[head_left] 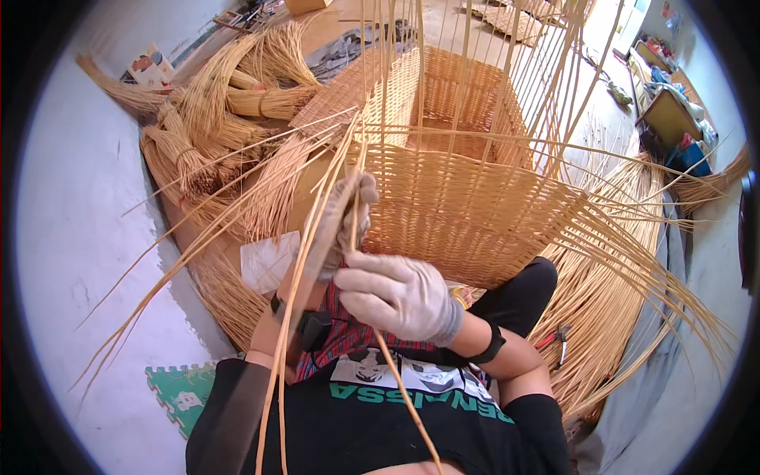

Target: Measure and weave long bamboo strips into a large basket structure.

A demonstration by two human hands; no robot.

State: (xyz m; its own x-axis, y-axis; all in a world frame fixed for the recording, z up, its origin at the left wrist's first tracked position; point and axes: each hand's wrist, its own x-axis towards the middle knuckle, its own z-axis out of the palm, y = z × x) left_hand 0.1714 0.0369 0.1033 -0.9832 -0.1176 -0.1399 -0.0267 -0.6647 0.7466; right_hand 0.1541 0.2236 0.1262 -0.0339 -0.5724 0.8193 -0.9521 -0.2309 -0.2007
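Observation:
A large woven wicker basket stands before my knees, with long loose rods sticking up and out from its rim. At its left corner, my left hand, in a pale work glove, is closed around rods beside the weave. Just below and to the right, my right hand, gloved too, pinches a single wicker rod whose tail hangs down across my shirt. Two more long rods run down past my left forearm. Blur and overlapping rods hide part of the left hand's fingers.
Tied bundles of wicker lie at the far left. A big heap of loose rods spreads along the right, with a red-handled tool near my right elbow. A green foam mat lies at the lower left, beside the white wall.

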